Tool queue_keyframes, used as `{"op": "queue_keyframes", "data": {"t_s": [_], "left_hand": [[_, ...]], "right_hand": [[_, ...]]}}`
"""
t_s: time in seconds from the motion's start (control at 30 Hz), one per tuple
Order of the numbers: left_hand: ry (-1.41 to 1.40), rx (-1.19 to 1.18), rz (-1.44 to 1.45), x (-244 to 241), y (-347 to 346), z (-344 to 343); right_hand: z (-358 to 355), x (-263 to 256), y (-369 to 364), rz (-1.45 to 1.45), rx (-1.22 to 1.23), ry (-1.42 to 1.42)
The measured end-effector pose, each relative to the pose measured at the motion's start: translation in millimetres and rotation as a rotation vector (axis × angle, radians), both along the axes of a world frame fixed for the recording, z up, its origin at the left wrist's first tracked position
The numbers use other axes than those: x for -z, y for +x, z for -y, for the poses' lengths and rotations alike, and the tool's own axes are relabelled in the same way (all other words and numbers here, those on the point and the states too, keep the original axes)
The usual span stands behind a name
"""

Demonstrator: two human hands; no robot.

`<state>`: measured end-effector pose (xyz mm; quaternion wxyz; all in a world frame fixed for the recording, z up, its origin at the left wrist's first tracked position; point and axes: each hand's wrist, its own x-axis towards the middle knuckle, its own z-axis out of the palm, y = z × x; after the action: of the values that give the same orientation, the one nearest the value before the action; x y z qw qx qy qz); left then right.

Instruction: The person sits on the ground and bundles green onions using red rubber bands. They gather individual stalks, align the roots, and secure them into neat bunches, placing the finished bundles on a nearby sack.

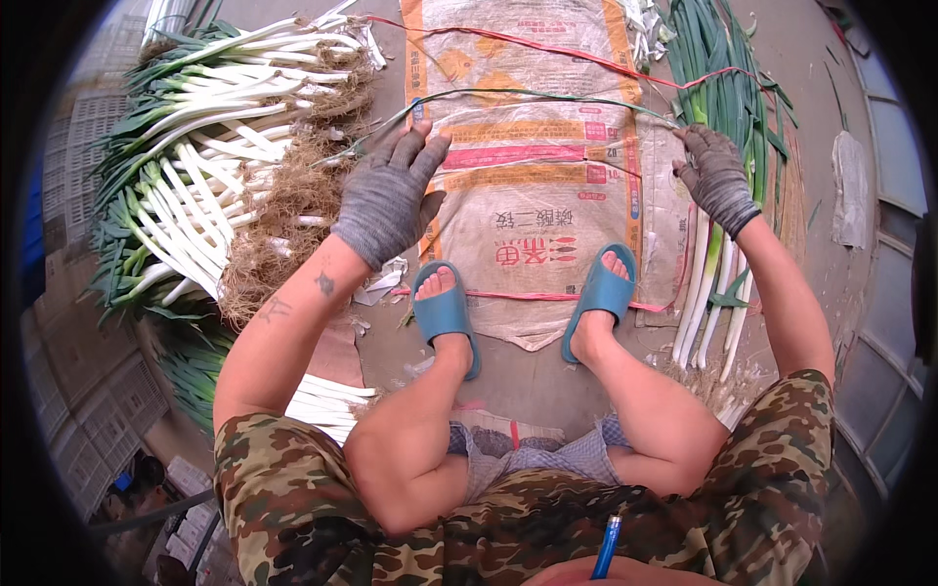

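My left hand [396, 192], in a grey fingerless knit glove, hovers palm down over the left edge of a flattened woven sack [527, 212]. Its fingers are spread and appear to hold nothing. A thin green tie strip [527, 91] arcs across the sack, passing by the left fingertips. At the strip's right end is my right hand [714, 172], gloved alike, fingers curled; whether they grip it is hidden. Under and beside that hand lies a bundle of leeks [714, 80]. A red tie strip [513, 48] runs across the sack and over these leeks.
A large heap of leeks [212, 161] lies left, roots towards the sack. More leeks [330, 403] lie by my left knee. My feet in blue slides [443, 311] rest at the sack's near end. Plastic crates [95, 410] stand far left; a framed panel [890, 278] edges the right.
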<state>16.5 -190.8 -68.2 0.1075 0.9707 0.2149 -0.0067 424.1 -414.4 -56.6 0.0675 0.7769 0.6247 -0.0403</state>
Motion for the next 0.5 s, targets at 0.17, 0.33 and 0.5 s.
{"op": "queue_keyframes", "data": {"t_s": [0.17, 0.33, 0.5], "left_hand": [[-0.913, -0.92, 0.107, 36, -200, 146], [-1.364, -1.712, -0.025, 0, -373, 332], [-1.428, -1.775, -0.153, -21, -428, 382]], "right_hand": [[238, -6, -89, -0.665, 0.451, -0.383], [453, -15, -167, -0.73, 1.086, -0.552], [525, -20, -200, -0.716, 1.31, -0.488]]}}
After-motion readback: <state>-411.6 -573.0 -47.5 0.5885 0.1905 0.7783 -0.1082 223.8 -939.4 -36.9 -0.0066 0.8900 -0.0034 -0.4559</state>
